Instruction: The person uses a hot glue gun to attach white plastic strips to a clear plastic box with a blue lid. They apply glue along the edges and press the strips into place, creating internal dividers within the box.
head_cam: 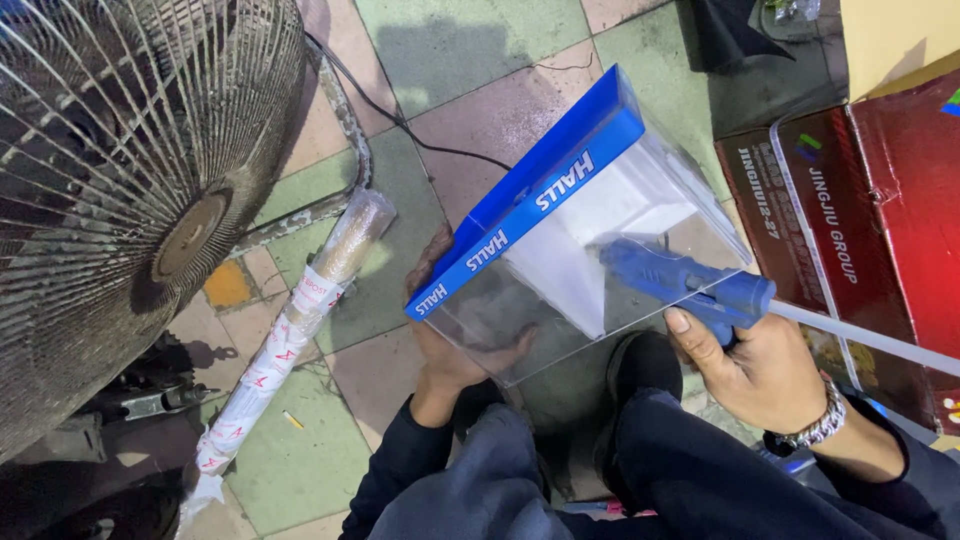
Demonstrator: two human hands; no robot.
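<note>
1. Centrally, a clear acrylic dispenser box [590, 250] with a blue header strip is being held tilted above the tiled floor [470, 60], so that its open inside is being presented to the tool.
2. The box is being gripped from beneath by the left hand [450, 345], fingers wrapped on its lower corner.
3. A blue glue gun [690, 285] is being clasped by the right hand [760, 370], nozzle inside the box.
4. Only a white inner panel [600, 230] is being contained.
5. A wrapped roll [290, 330] is lying beside the fan [130, 180].

The display box [590, 220] sits between the hands: left hand [450, 350] under its near-left corner, right hand [770, 375] at its right, holding a glue gun [690, 285] against it. A fan [130, 190] stands far left, a wrapped roll [290, 330] lies on the floor [470, 50] between, and what seem to be cartons [870, 210] lie right.
</note>
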